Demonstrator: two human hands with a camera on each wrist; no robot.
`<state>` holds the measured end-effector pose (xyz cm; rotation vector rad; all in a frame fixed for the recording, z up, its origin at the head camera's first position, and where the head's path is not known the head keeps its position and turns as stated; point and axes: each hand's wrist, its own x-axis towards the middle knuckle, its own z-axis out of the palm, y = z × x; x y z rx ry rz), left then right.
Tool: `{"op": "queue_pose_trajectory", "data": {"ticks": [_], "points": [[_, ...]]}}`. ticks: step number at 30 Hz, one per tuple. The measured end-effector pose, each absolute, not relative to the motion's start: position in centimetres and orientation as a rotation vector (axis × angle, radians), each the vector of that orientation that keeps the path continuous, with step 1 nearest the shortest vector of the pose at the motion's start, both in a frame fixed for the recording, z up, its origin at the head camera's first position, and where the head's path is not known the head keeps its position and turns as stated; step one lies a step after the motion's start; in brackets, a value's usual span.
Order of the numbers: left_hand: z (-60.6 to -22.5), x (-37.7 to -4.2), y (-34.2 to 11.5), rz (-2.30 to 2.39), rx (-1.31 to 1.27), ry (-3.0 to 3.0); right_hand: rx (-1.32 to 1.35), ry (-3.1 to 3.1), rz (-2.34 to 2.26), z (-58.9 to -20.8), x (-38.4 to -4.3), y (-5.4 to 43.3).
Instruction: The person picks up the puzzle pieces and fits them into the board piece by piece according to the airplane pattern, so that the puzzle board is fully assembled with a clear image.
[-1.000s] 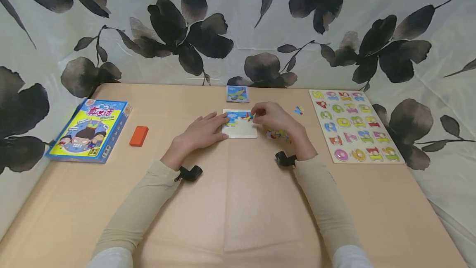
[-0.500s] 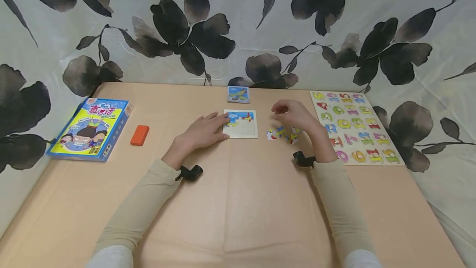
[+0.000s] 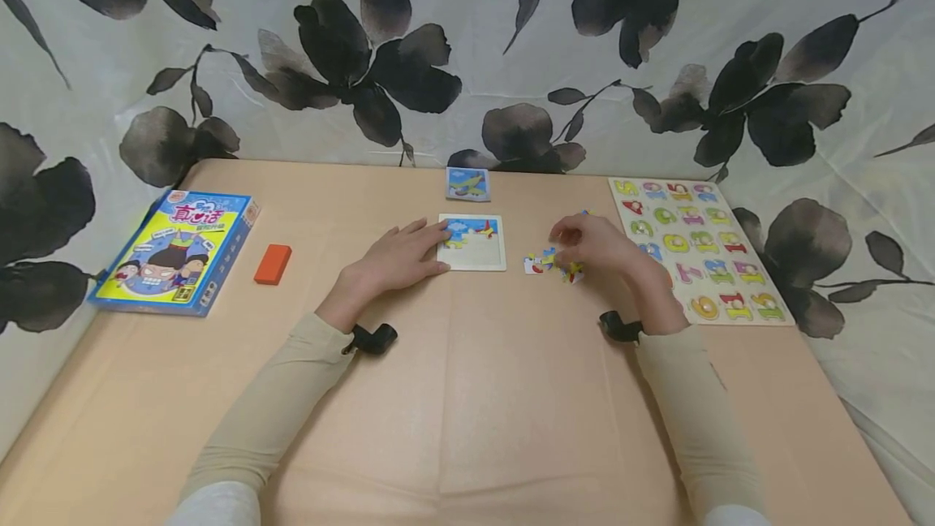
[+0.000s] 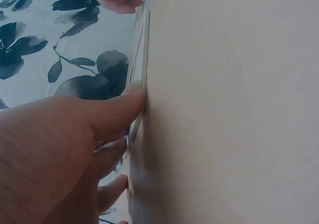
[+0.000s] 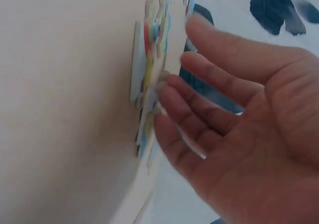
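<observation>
A white-framed jigsaw board lies in the middle of the table, its upper part covered with blue, yellow and red pieces. My left hand rests at the board's left side, fingers extended onto its edge and thumb by the near corner. In the left wrist view, the thumb of that hand touches the board's thin edge. My right hand hovers over a pile of loose jigsaw pieces, partly hiding them. Up close, its loosely bent fingers reach the pieces, with nothing visibly held.
A small picture card lies behind the board. To the right is a sheet of coloured animal-like figures. On the left are an orange block and a blue-and-yellow game box. A floral cloth hangs behind the table.
My right hand has left the board's upper right corner and moved right, then down over the loose pieces. My left hand has stayed at the board.
</observation>
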<state>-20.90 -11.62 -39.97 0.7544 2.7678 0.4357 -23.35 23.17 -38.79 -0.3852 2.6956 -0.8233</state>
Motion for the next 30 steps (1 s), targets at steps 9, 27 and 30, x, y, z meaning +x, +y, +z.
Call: {"op": "queue_pose_trajectory", "data": {"ticks": [9,27,30], "points": [[-40.1,-21.0,-11.8,0.447,0.735,2.765,-0.374,2.620,-0.806,-39.0,-22.8,21.8],[-40.2,-20.9,-11.7,0.434,0.735,2.767,-0.364,2.584,-1.098,-38.3,-22.4,21.8],[-40.3,-21.0,-11.7,0.440,0.740,2.769,-0.395,2.638,-1.134,-37.8,-22.4,21.3]]}}
